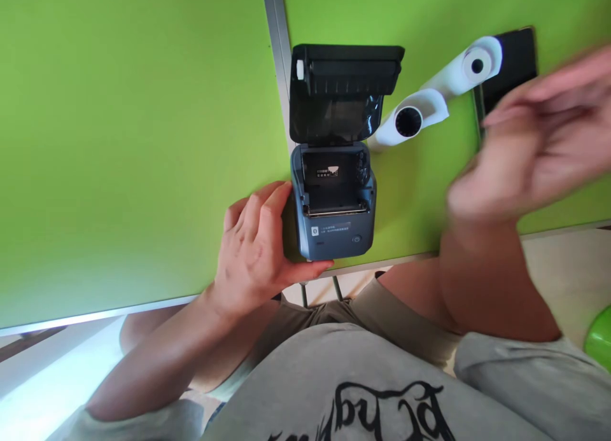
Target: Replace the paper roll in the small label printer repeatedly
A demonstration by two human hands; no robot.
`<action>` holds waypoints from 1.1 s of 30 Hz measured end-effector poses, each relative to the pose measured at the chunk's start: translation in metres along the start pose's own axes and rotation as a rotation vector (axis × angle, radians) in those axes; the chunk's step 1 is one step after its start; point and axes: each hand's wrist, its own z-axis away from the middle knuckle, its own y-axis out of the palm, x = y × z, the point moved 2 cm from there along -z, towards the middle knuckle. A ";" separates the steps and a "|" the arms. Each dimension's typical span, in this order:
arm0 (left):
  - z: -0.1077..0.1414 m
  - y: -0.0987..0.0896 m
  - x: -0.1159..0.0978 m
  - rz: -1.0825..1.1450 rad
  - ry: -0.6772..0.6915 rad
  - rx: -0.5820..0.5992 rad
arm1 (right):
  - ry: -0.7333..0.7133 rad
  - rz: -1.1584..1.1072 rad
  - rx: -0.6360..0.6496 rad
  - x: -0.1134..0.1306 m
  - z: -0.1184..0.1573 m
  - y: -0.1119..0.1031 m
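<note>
Left hand [252,256] clamped around the near-left corner of the printer [334,234], just to its right. Lid [334,119] open, not yet closed; bay [334,193] without a roll. Nearer white roll [389,132] and farther white roll [446,78] lie beyond, between the hands. Right hand [534,142] apart, blurred, fingers cut off; grip cannot be told.
</note>
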 end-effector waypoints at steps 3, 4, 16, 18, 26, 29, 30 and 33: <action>0.000 0.000 0.000 0.006 -0.008 0.000 | -0.442 0.211 0.263 0.001 0.017 0.012; 0.000 0.001 0.000 0.006 -0.009 0.001 | -0.528 0.290 0.341 0.001 0.022 0.016; 0.001 0.001 -0.001 -0.009 -0.012 0.011 | -0.503 0.412 0.544 -0.014 0.020 0.029; 0.001 0.001 -0.001 -0.005 -0.020 0.014 | -0.440 0.350 0.576 -0.016 0.021 0.030; 0.001 0.002 0.000 0.006 -0.021 0.001 | -0.420 0.377 0.685 -0.002 0.025 0.031; 0.001 0.002 0.000 -0.004 -0.021 0.008 | -0.458 0.432 0.679 -0.006 0.022 0.029; 0.001 0.002 0.000 -0.003 -0.022 0.014 | -0.467 0.438 0.670 -0.007 0.022 0.029; 0.001 0.001 -0.001 0.006 -0.043 0.038 | -0.438 0.435 0.661 -0.013 0.021 0.030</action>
